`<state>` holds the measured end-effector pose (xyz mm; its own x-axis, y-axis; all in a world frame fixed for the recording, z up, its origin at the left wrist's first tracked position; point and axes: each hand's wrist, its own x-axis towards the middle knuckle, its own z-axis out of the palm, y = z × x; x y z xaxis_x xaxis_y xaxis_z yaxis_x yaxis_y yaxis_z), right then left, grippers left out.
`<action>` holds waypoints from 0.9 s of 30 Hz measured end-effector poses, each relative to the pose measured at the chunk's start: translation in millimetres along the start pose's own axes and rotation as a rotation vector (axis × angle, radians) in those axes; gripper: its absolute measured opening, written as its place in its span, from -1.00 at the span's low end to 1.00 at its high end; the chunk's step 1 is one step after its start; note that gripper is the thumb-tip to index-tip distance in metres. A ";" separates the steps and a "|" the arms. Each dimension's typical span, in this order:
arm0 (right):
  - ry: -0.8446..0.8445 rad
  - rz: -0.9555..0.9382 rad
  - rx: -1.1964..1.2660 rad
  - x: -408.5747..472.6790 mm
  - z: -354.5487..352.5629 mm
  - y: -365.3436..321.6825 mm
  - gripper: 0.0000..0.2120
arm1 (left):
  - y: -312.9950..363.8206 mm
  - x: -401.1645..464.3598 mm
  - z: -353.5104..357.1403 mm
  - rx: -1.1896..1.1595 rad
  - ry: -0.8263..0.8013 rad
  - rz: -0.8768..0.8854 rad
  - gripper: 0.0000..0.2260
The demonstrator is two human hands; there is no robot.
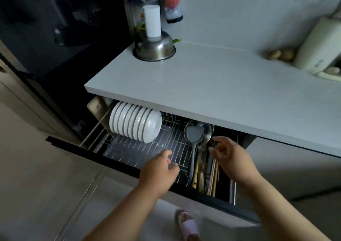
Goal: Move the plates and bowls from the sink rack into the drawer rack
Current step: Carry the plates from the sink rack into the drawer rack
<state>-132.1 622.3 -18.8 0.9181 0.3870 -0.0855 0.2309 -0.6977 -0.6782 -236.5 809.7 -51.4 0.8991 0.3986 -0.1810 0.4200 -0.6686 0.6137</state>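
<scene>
The drawer rack (pixel 171 144) stands pulled out under the counter, a wire grid over a dark tray. A row of several white bowls (pixel 135 123) stands on edge at its left rear. My left hand (pixel 159 170) hovers over the front wires, fingers loosely curled, holding nothing. My right hand (pixel 227 156) reaches into the utensil compartment at the right, with thumb and fingers pinched at a dark spoon or ladle handle (pixel 211 143); whether it grips it is unclear. The sink rack is out of sight.
The utensil compartment holds a grey spatula (pixel 193 135), a metal ladle (pixel 207 130) and chopsticks (pixel 213 176). On the white counter (pixel 212 78) sit an upturned steel bowl (pixel 155 47) with a white cylinder on it, potatoes (pixel 280 54) and an appliance (pixel 319 48). My slippered foot (pixel 188 224) is below.
</scene>
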 end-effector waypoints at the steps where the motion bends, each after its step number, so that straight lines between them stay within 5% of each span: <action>1: 0.022 0.016 -0.004 -7.5 -9.1 7.6 -0.65 | 7.6 -1.8 4.5 0.033 -0.012 0.026 -0.58; 14: 0.300 0.149 0.064 -83.9 -131.4 111.6 -0.66 | 144.5 -17.0 73.3 0.338 -0.101 0.313 -0.61; 27: 0.658 0.565 0.017 -224.0 -306.5 299.7 -0.75 | 367.2 -71.2 263.9 0.439 -0.435 0.726 -0.57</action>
<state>-169.9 141.8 20.8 0.8948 -0.4458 0.0234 -0.3158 -0.6692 -0.6727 -113.7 370.1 -15.9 0.8886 -0.4161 -0.1932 -0.3297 -0.8721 0.3617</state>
